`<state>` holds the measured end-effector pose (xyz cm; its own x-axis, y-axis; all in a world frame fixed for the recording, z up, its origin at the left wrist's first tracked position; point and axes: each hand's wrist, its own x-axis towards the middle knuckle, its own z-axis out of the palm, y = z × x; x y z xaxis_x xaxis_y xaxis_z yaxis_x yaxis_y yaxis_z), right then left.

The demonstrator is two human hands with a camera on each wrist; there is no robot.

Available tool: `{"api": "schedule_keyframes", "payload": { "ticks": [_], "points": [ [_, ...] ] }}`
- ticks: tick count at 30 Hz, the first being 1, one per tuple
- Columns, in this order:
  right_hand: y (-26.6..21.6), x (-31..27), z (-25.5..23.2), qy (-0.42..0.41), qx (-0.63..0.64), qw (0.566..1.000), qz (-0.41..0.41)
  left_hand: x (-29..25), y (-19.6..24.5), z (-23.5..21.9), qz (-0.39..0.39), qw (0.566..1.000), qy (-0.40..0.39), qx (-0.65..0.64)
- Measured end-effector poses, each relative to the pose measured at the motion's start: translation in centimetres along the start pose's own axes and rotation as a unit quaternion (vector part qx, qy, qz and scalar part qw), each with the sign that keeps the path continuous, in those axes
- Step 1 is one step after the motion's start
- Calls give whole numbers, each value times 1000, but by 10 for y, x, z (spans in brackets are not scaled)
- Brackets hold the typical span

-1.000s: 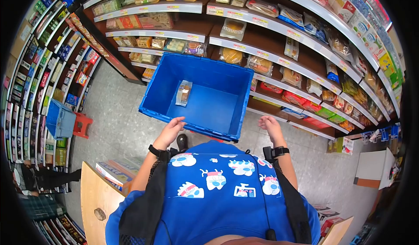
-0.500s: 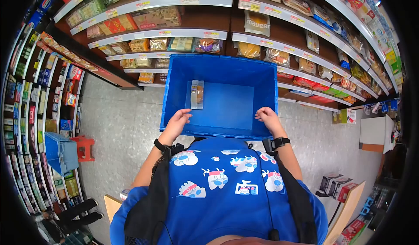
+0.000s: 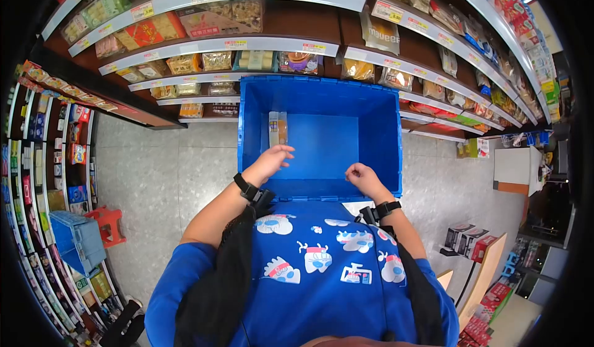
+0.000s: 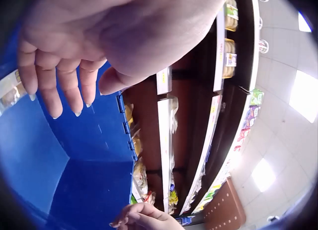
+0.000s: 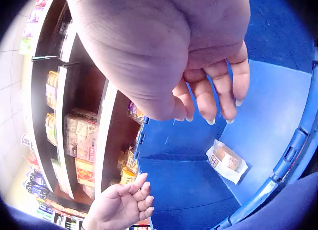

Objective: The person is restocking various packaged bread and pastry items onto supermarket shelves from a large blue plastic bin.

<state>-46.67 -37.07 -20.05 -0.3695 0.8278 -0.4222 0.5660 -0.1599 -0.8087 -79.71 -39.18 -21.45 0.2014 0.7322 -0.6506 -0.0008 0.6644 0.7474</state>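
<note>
A blue crate (image 3: 322, 189) stands in front of the shelves, and a clear packet of bread (image 3: 278, 128) lies at its left end; the right wrist view shows the packet (image 5: 227, 161) flat on the crate floor. My left hand (image 3: 271, 162) hovers over the crate's near left part, just below the packet and not gripping it. Its fingers hang relaxed in the left wrist view, the hand (image 4: 114, 36) empty. Over the near right part is my right hand (image 3: 366, 179), also empty, with loosely bent fingers (image 5: 213, 91).
Shelves of packaged bread and snacks (image 3: 297, 50) run behind the crate. At the left, a light blue basket (image 3: 77, 242) stands by a red stool (image 3: 107, 226). Boxes (image 3: 470, 242) and a wooden board (image 3: 482, 279) are at the right. Another person's dark-clothed legs (image 3: 124, 325) show lower left.
The view has moved closer to the shelves, with the crate now nearer my body. Both hands have moved inward over the crate, closer together. The packet remains inside.
</note>
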Motion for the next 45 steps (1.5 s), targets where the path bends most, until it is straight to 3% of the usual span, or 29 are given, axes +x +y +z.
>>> {"api": "schedule_keyframes", "payload": {
  "ticks": [2, 4, 6, 8, 10, 13, 14, 16, 18, 22, 26, 27, 31, 33, 39, 43, 45],
  "points": [
    [6, 17, 9, -10, 50, 998, 35, 22, -4, -5, -33, 999, -19, 2],
    [12, 49, 19, -31, 12, 999, 32, 64, -13, -18, -58, 998, -18, 3],
    [23, 74, 29, -53, 19, 998, 40, 93, -20, -21, -101, 994, 16, 32],
    [29, 106, 43, -81, 46, 991, 95, 124, -28, -23, -158, 983, 93, 16],
    [35, 140, 59, -98, 43, 988, 110, 161, -52, -37, -198, 972, 113, 65],
    [51, 182, 87, -140, 15, 979, 144, 187, -83, -44, -175, 917, 235, 269],
    [57, 199, 95, -165, -10, 974, 157, 196, -88, -45, -184, 917, 233, 267],
    [68, 227, 113, -181, -30, 969, 164, 207, -98, -46, -232, 888, 309, 248],
    [92, 252, 131, -198, -43, 964, 172, 224, -114, -50, -224, 875, 333, 272],
    [138, 296, 173, -126, 24, 980, 149, 251, -128, -69, -259, 871, 374, 183],
    [123, 304, 178, -122, -15, 979, 161, 253, -132, -69, -241, 869, 398, 166],
    [121, 307, 180, -106, -32, 986, 126, 254, -131, -70, -221, 879, 399, 136],
    [103, 319, 186, -125, -57, 983, 119, 256, -132, -67, -178, 886, 423, 72],
    [100, 320, 191, -80, -56, 988, 122, 256, -139, -66, -168, 885, 431, 55],
    [100, 328, 196, -103, -74, 981, 144, 250, -137, -65, -143, 884, 443, 53],
    [100, 331, 197, -103, -120, 981, 110, 248, -133, -68, -127, 882, 433, 136],
    [94, 331, 193, -120, -98, 976, 152, 248, -137, -69, -118, 882, 424, 167]
  ]
}}
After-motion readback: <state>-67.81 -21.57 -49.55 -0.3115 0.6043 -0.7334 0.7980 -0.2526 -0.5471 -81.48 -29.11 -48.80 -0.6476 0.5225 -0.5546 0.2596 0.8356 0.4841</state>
